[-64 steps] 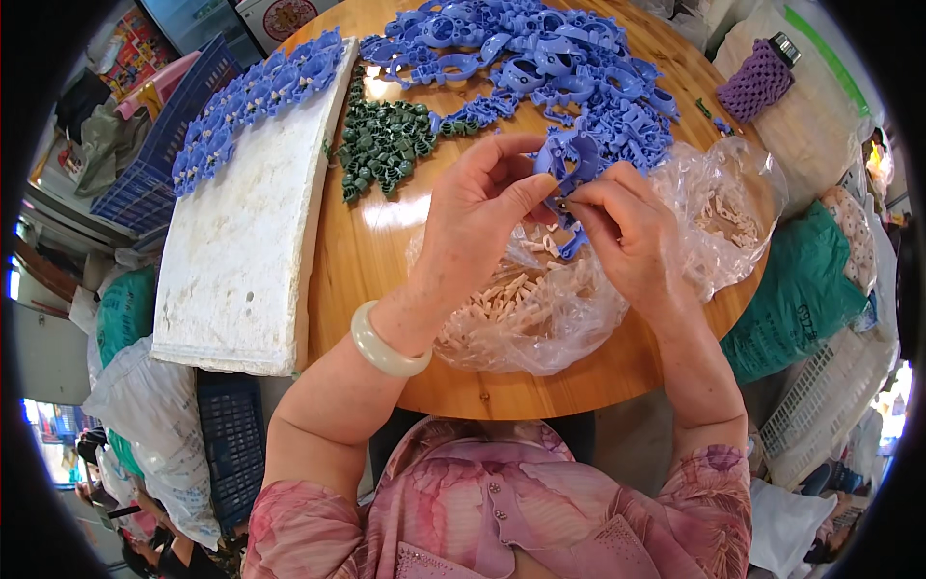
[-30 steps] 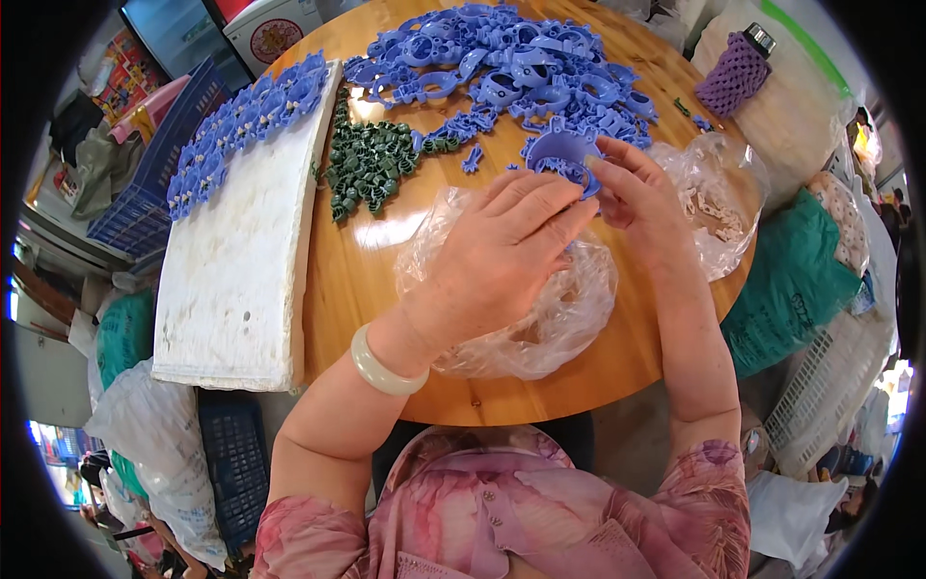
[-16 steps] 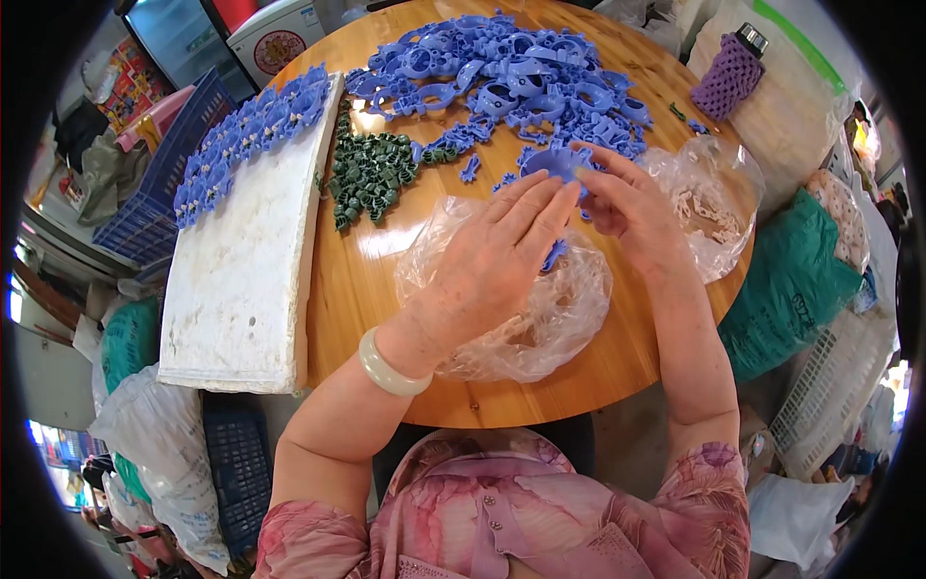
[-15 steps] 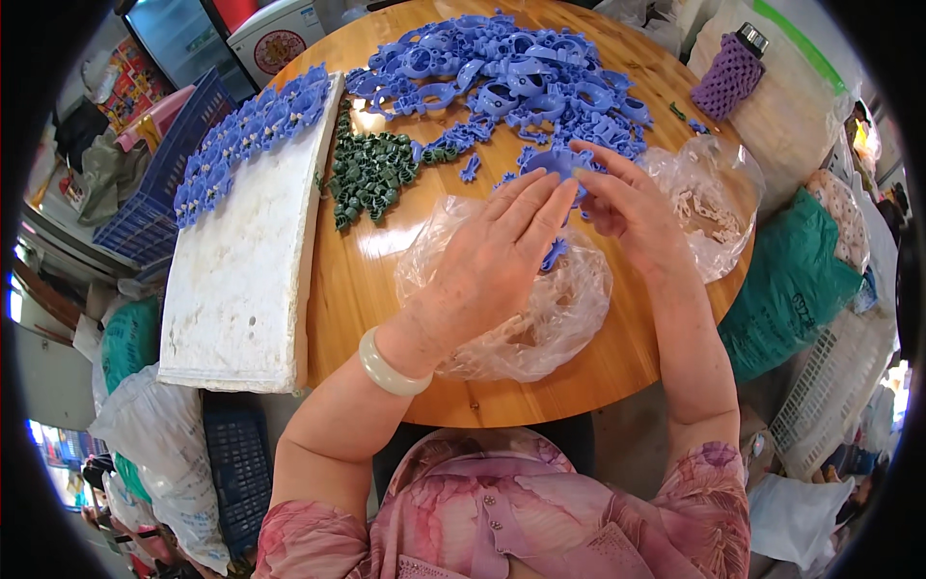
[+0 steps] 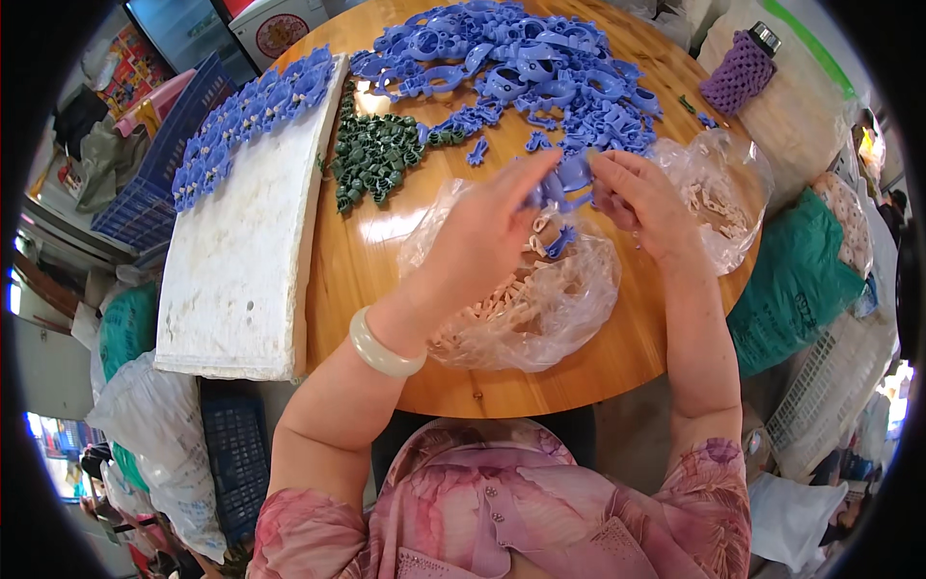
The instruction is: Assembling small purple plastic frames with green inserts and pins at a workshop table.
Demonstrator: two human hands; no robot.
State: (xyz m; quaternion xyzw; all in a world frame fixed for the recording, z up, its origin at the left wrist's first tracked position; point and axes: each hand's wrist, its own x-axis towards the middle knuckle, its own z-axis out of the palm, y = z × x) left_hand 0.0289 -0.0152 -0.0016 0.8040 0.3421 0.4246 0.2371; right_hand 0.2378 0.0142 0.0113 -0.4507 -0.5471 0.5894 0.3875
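My left hand point(image 5: 487, 236) and my right hand point(image 5: 641, 198) meet over a round wooden table point(image 5: 381, 261), both pinching one blue plastic piece point(image 5: 569, 183) between the fingertips. Below them lies a clear plastic bag point(image 5: 535, 299) of small cream-coloured parts, with a small blue bit point(image 5: 561, 241) on top. A pale bangle circles my left wrist. Beyond the hands spreads a heap of blue plastic pieces point(image 5: 511, 63). A small pile of dark green parts point(image 5: 376, 154) lies to the left of it.
A white foam board point(image 5: 251, 251) on the table's left edge carries rows of assembled blue pieces point(image 5: 246, 121) at its far end. A second clear bag point(image 5: 719, 193) lies right of my hands. A purple knitted bottle cover point(image 5: 738, 77), blue crates and sacks surround the table.
Both hands lifted off the bag and moved up toward the blue heap; they now hold a larger blue piece between them, with the bag's contents uncovered.
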